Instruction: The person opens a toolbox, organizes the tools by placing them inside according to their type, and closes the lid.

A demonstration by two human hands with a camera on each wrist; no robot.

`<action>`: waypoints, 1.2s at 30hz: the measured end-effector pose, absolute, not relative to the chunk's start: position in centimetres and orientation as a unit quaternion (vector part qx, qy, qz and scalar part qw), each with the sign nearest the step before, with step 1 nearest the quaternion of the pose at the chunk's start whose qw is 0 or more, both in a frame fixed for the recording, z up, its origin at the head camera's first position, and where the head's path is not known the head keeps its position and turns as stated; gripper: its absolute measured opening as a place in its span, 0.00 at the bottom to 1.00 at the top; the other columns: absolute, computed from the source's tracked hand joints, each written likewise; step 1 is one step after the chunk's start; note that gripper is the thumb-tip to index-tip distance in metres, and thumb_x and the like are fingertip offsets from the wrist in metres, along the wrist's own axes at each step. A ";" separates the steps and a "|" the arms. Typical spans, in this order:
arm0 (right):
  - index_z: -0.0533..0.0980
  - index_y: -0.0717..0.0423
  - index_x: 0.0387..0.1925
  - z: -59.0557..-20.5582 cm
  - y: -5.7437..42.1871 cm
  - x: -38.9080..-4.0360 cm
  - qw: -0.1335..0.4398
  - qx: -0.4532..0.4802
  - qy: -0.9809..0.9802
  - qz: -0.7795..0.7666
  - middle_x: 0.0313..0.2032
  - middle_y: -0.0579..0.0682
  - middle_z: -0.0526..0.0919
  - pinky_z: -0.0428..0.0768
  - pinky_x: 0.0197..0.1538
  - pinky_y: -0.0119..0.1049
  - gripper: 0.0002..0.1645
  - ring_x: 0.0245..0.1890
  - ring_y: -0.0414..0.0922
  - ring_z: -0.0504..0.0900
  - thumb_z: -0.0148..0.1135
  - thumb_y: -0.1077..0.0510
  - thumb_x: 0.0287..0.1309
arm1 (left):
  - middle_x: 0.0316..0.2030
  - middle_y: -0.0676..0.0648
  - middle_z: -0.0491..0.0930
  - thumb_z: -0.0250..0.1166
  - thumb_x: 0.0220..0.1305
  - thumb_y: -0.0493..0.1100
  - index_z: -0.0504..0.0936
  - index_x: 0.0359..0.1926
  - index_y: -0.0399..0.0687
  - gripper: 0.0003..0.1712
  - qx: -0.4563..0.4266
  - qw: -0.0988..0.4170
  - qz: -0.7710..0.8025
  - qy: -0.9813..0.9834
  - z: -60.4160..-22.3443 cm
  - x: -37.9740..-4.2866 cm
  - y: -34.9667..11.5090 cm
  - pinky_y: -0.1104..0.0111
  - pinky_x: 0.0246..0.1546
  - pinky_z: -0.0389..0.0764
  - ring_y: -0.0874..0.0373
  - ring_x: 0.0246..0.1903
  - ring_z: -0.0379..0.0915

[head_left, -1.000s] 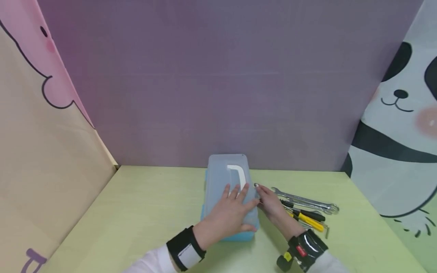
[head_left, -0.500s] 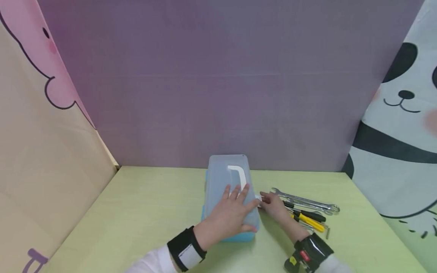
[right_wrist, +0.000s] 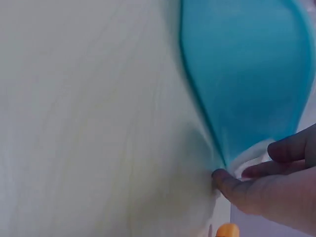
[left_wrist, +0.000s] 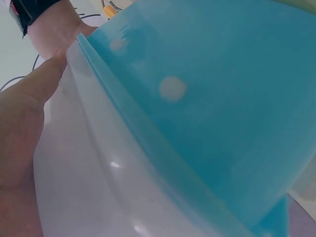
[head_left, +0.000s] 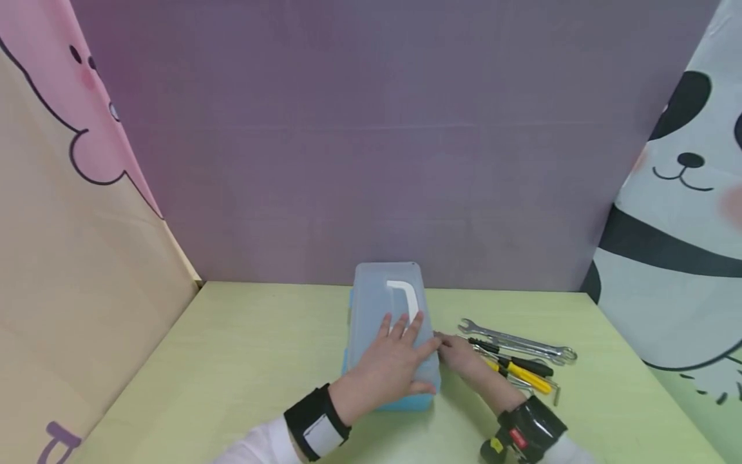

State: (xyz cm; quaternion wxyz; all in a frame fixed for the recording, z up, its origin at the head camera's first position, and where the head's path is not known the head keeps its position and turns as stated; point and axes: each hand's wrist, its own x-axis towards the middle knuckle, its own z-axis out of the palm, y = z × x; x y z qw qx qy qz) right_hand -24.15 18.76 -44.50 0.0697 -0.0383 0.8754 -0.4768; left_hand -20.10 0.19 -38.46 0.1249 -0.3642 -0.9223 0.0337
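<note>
A storage box with a translucent lid (head_left: 373, 299) and a blue base (head_left: 408, 403) stands on the table. A white handle (head_left: 409, 296) is set in the lid. My left hand (head_left: 387, 368) rests flat on the lid with its fingers spread; the left wrist view shows its thumb side (left_wrist: 22, 128) along the lid's edge. At the box's right side, my right hand (head_left: 466, 358) holds a white latch (right_wrist: 251, 157) between thumb and curled fingers. The blue wall (right_wrist: 247, 74) rises right beside these fingers.
To the right lie several tools: metal wrenches (head_left: 522, 343), a black-handled tool (head_left: 531, 367), a yellow-handled one (head_left: 529, 377) and a hex key (head_left: 556, 394). A purple-grey panel (head_left: 371, 142) stands behind the table (head_left: 261, 348), with printed panels on either side.
My right hand first drew back a little to the right with the white latch swung outward, then came back in against the box's side. The left hand has stayed on the lid.
</note>
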 end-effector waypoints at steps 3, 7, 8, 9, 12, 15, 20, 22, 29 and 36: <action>0.73 0.69 0.54 -44.3 18.5 -23.7 0.091 -0.040 0.844 -0.527 0.48 0.60 0.80 0.74 0.56 0.51 0.21 0.50 0.52 0.77 0.46 0.61 0.66 | 0.71 0.38 0.52 0.53 0.51 0.77 0.61 0.68 0.66 0.46 -0.363 0.127 0.036 -0.922 -38.5 -20.1 0.2 0.44 0.66 0.55 0.39 0.67 0.56; 0.71 0.70 0.55 -44.2 18.2 -23.2 0.109 -0.028 0.821 -0.560 0.49 0.59 0.80 0.73 0.57 0.52 0.21 0.50 0.51 0.76 0.44 0.60 0.68 | 0.71 0.38 0.52 0.53 0.51 0.77 0.62 0.67 0.67 0.45 -0.365 0.132 0.038 -0.921 -38.5 -20.1 0.2 0.44 0.66 0.56 0.39 0.66 0.56; 0.71 0.69 0.56 -44.2 18.2 -23.2 0.109 -0.024 0.820 -0.561 0.50 0.60 0.79 0.72 0.58 0.52 0.21 0.52 0.52 0.76 0.44 0.60 0.68 | 0.71 0.38 0.53 0.53 0.51 0.77 0.62 0.67 0.67 0.45 -0.365 0.133 0.037 -0.921 -38.6 -20.1 0.2 0.44 0.66 0.56 0.39 0.66 0.56; 0.71 0.68 0.57 -44.3 18.2 -23.1 0.108 -0.020 0.820 -0.561 0.52 0.60 0.78 0.71 0.59 0.54 0.22 0.53 0.54 0.75 0.44 0.59 0.68 | 0.71 0.38 0.53 0.53 0.51 0.77 0.63 0.67 0.67 0.45 -0.365 0.134 0.036 -0.921 -38.7 -20.1 0.2 0.44 0.66 0.56 0.39 0.66 0.57; 0.69 0.66 0.59 -44.6 18.2 -23.1 0.111 -0.010 0.815 -0.569 0.57 0.62 0.75 0.66 0.63 0.57 0.23 0.59 0.59 0.70 0.43 0.58 0.69 | 0.70 0.38 0.53 0.53 0.51 0.77 0.63 0.67 0.67 0.45 -0.365 0.137 0.034 -0.920 -38.7 -20.2 0.2 0.44 0.65 0.57 0.39 0.66 0.57; 0.65 0.65 0.63 -45.0 18.4 -23.3 0.123 -0.018 0.788 -0.603 0.63 0.63 0.68 0.63 0.65 0.57 0.24 0.65 0.61 0.63 0.42 0.59 0.70 | 0.70 0.37 0.54 0.54 0.50 0.77 0.63 0.67 0.66 0.45 -0.366 0.140 0.032 -0.920 -38.8 -20.2 0.2 0.44 0.65 0.57 0.39 0.66 0.57; 0.59 0.68 0.66 -45.3 19.1 -23.2 0.156 -0.039 0.736 -0.658 0.67 0.65 0.59 0.61 0.66 0.56 0.26 0.67 0.62 0.57 0.40 0.61 0.70 | 0.70 0.37 0.53 0.55 0.50 0.76 0.63 0.67 0.66 0.45 -0.370 0.136 0.028 -0.919 -38.7 -20.2 0.1 0.44 0.66 0.56 0.39 0.66 0.56; 0.55 0.70 0.67 -45.3 19.4 -23.0 0.169 -0.046 0.727 -0.664 0.68 0.67 0.56 0.62 0.66 0.56 0.27 0.68 0.63 0.55 0.40 0.61 0.70 | 0.70 0.37 0.53 0.55 0.51 0.76 0.63 0.67 0.66 0.45 -0.370 0.136 0.029 -0.919 -38.7 -20.2 0.1 0.43 0.66 0.55 0.39 0.66 0.56; 0.49 0.71 0.69 -45.3 20.1 -22.5 0.191 -0.052 0.714 -0.671 0.70 0.68 0.47 0.59 0.66 0.56 0.30 0.69 0.64 0.49 0.39 0.62 0.70 | 0.70 0.38 0.53 0.55 0.51 0.76 0.64 0.66 0.66 0.44 -0.367 0.138 0.024 -0.920 -38.7 -20.1 0.0 0.44 0.66 0.55 0.40 0.66 0.57; 0.48 0.71 0.69 -45.2 20.1 -22.4 0.196 -0.061 0.712 -0.671 0.69 0.69 0.49 0.59 0.67 0.56 0.32 0.69 0.64 0.51 0.41 0.65 0.66 | 0.70 0.38 0.53 0.55 0.51 0.76 0.63 0.66 0.66 0.44 -0.369 0.144 0.028 -0.918 -38.7 -20.1 0.1 0.44 0.66 0.56 0.40 0.66 0.57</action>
